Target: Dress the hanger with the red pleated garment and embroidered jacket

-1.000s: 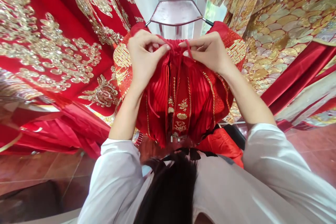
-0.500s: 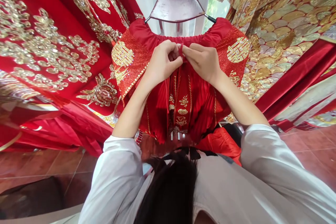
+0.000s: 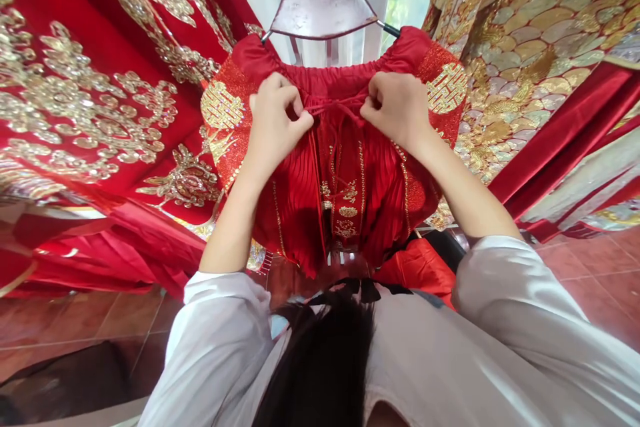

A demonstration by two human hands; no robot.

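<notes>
A red pleated skirt with gold embroidery and an elastic waistband hangs on a dark hanger. At the front of its waist a thin red drawstring is looped into a bow, with its loose ends dangling below. My left hand is closed in a pinch on one loop of the drawstring. On the other side my right hand pinches the opposite loop. The string stretches between both hands, close against the fabric.
Red garments with silver-gold beading hang at the left. A gold scale-patterned garment hangs at the right. Bright orange-red cloth lies low behind my right arm, and a dark bag-like object rests on the tiled floor.
My hands were together at the middle of the waistband; they have moved apart, left and right, pulling the drawstring loops outward. The bow now shows between them.
</notes>
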